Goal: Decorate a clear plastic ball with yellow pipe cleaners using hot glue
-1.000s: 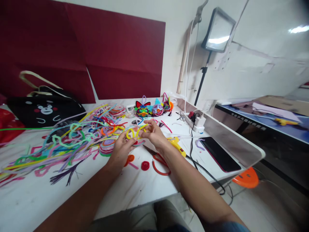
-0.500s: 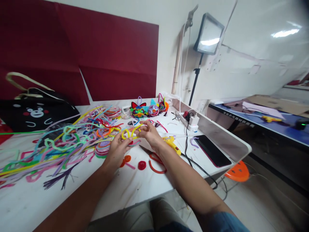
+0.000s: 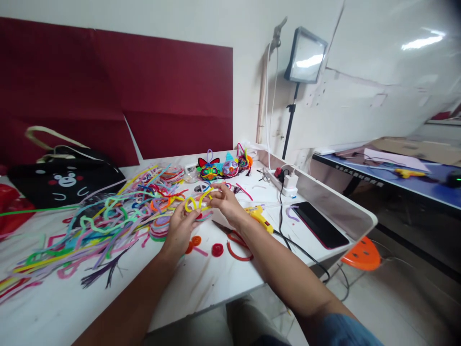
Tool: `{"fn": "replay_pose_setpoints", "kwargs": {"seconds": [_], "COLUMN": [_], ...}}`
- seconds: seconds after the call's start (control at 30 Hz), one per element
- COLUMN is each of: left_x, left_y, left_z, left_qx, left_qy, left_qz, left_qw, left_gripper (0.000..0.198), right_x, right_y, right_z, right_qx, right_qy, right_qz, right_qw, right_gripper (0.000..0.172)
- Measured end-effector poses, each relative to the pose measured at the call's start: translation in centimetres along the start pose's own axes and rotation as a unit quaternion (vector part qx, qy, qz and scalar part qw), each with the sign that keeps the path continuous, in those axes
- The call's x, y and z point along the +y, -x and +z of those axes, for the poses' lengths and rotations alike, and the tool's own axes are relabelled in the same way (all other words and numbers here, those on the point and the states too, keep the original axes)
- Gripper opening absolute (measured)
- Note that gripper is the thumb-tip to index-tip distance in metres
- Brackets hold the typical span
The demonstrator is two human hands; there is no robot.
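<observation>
A yellow pipe cleaner [image 3: 189, 205], bent into loops, is pinched in my left hand [image 3: 181, 226] above the white table. The fingers of my right hand [image 3: 225, 204] close on the same pipe cleaner at its right side. Under my right wrist lie scissors with orange handles [image 3: 239, 252], partly hidden by the forearm. A red coil [image 3: 217, 250] and an orange coil [image 3: 196, 240] rest on the table below the hands, with a short pink piece [image 3: 200, 252] beside them. A yellow glue gun [image 3: 260, 217] lies right of my right wrist.
Left of my hands spreads a heap of coloured pipe cleaners [image 3: 118, 216], with a black bag [image 3: 65, 180] behind. Several decorated ornaments [image 3: 230, 167] stand at the back. On the right are a phone [image 3: 320, 224], a power strip [image 3: 288, 190], a black cord [image 3: 304, 250] and the table's raised edge [image 3: 324, 199].
The view has shifted slightly, so the scene sits a little lower and further right on the left side. Both hands keep hold of the yellow pipe cleaner, with little visible change in its loops.
</observation>
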State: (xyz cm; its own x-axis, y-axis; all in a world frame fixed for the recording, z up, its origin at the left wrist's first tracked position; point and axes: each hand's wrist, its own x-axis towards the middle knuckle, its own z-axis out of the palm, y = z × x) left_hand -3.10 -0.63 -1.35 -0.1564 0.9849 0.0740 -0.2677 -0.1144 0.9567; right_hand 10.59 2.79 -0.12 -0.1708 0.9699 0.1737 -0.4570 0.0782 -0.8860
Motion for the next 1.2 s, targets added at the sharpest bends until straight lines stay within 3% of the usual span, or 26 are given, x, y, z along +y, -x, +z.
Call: {"fn": "replay_pose_setpoints", "kwargs": {"seconds": [0.47,0.87,1.2], "left_x": [-1.2,-0.2,-0.1], "left_y": [-0.5,0.1,0.0], "left_z": [-0.6,-0.2,0.0], "left_qx": [-0.003,0.006,-0.002], "left_qy": [-0.011,0.03,0.075], "left_qz": [0.022,0.009,0.002], "left_qw": [1.0,0.999,0.997], "left_gripper": [0.054,0.042,0.038], "right_x": [0.3,0.3,0.4], "right_y": [0.2,0.8,0.4], "right_z": [0.0,0.4,0.2], "right_qx": [0.012,0.014,0.034], "right_qy": [-0.003,-0.03,-0.1], "right_qz": [-0.011,0.014,0.096], "right_qw": [1.0,0.999,0.99], "right_gripper": [0.053,0.05,0.021]}}
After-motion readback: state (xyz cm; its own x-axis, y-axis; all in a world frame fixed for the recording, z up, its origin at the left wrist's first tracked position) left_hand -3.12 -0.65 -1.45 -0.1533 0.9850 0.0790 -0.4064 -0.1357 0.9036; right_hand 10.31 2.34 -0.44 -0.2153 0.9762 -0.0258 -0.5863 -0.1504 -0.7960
